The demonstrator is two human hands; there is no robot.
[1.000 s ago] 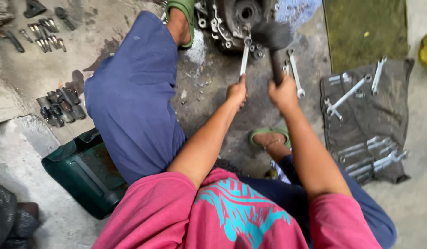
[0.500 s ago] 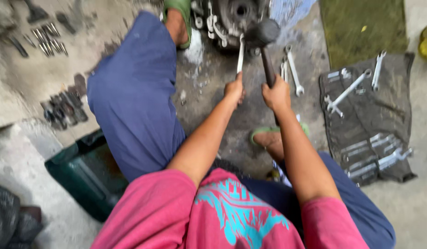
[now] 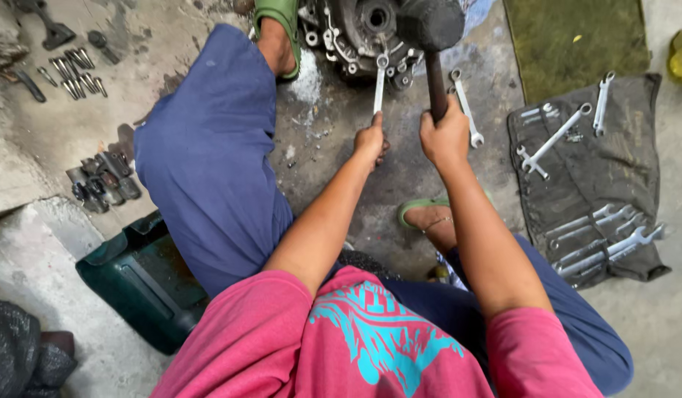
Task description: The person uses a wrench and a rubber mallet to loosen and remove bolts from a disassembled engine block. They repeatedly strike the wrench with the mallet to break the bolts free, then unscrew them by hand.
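Steel wrench [image 3: 380,87] in left hand [image 3: 371,140] grip, black mallet [image 3: 431,37] in right hand [image 3: 445,136] grip

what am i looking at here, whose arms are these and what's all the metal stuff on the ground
This is one picture, taken by a camera worn on a person's head and looking straight down, so the two arms belong to the wearer, who sits on a stained concrete floor in a pink shirt and blue trousers. There is no machine doing the work, only bare hands. The left hand holds a wrench whose far end sits on a greasy engine part. The right hand grips the handle of a dark mallet, its head up by that part. Another loose wrench lies beside the right hand. To the right, a grey cloth carries more wrenches. On the left lie small sockets and bits, and a dark green case.
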